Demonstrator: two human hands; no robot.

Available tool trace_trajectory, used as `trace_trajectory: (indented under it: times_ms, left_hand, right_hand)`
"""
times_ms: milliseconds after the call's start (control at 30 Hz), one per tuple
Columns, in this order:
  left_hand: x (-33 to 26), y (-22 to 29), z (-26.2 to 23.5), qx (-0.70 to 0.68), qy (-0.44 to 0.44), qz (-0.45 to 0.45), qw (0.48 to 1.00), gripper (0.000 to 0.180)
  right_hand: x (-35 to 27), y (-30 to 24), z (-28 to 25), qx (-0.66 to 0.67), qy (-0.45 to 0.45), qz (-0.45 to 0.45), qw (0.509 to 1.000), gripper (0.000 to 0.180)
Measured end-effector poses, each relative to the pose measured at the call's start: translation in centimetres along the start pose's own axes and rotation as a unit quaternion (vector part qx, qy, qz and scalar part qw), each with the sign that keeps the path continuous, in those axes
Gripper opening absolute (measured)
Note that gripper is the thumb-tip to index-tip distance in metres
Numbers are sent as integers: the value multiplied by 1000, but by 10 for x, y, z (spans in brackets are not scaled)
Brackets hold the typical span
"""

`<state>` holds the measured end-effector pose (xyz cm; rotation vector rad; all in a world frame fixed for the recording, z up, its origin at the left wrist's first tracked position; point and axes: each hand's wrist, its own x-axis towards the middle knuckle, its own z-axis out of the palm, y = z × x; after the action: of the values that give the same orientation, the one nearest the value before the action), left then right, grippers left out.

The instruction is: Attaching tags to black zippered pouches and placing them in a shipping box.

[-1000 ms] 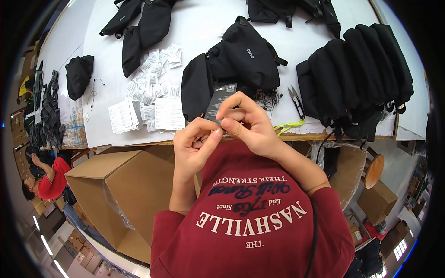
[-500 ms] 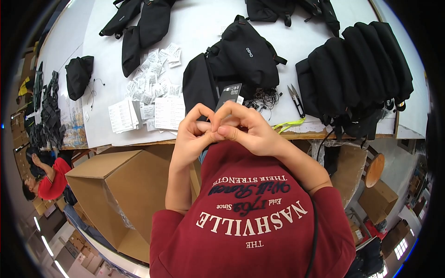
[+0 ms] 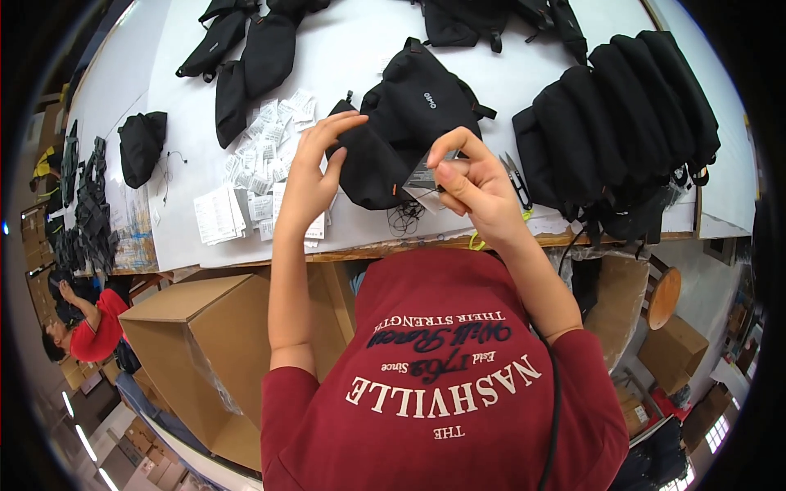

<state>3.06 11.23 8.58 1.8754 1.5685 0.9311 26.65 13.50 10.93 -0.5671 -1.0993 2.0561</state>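
A black sling bag [image 3: 426, 98] lies on the white table in front of me, with a slim black section [image 3: 364, 168] along its left side. My left hand [image 3: 315, 176] is open at that section's left edge, fingers stretched and thumb apart; whether it touches the fabric I cannot tell. My right hand [image 3: 479, 184] is closed in a pinch at the bag's lower right, on a dark and pale hang tag [image 3: 422, 182]. Its fingers partly hide the tag. Thin black cords [image 3: 405, 219] lie tangled just below the bag.
Left of the bag are loose white labels [image 3: 266, 135] and a stack of printed cards [image 3: 218, 217]. Black-handled snips [image 3: 517, 182] lie to the right, beside a row of black bags [image 3: 614, 123]. A cardboard box [image 3: 209, 344] stands below the table edge. A co-worker in red [image 3: 94, 327] is far left.
My hands were together, fingers pinched, before the bag. They have parted: the left moved up and left and opened, the right moved right with the hang tag. The bag has shifted slightly.
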Motion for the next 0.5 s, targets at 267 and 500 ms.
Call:
trace_trajectory:
  times_ms: [267, 500]
  left_hand:
    - [3, -16, 14, 143, -45, 12, 989, 45]
    - [-15, -29, 4, 118, 159, 58, 978, 23]
  right_hand:
    - [-7, -2, -8, -1, 14, -8, 1000, 10]
    - [-11, -8, -28, 46, 58, -60, 995, 10]
